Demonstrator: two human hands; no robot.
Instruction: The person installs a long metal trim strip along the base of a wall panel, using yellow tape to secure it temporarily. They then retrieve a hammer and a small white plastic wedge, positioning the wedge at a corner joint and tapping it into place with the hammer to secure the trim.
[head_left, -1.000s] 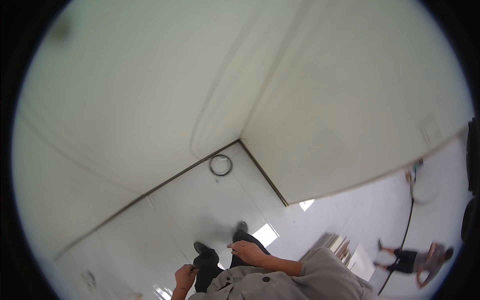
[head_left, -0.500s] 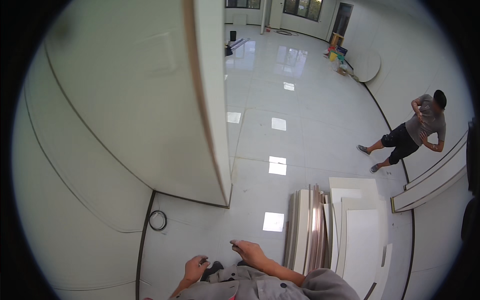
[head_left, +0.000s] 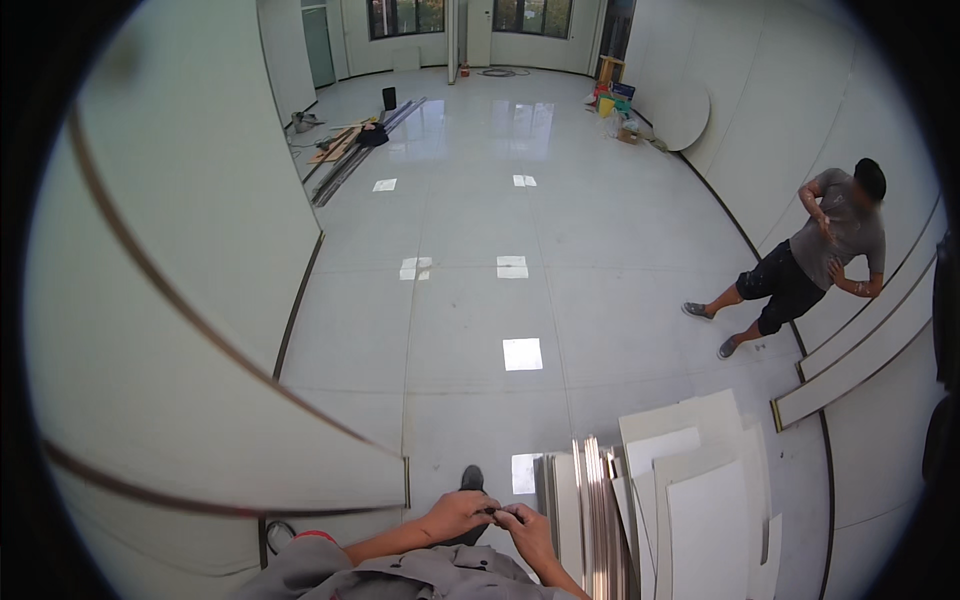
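Low at the frame's bottom edge, just left of the stack of white panels (head_left: 690,500) standing on edge, both hands meet in front of the body. Left hand (head_left: 455,515) and right hand (head_left: 527,528) touch at the fingertips, fingers pinched on a small dark object (head_left: 491,512) too small to identify. Judged step: fiddling with or preparing that small piece. Next move likely needs a steady two-handed pinch so it isn't dropped on the glossy tiled floor (head_left: 480,300). Beyond the stack, well apart, another person (head_left: 815,260) stands by the right wall. Left of the stack, a white wall panel (head_left: 200,300).
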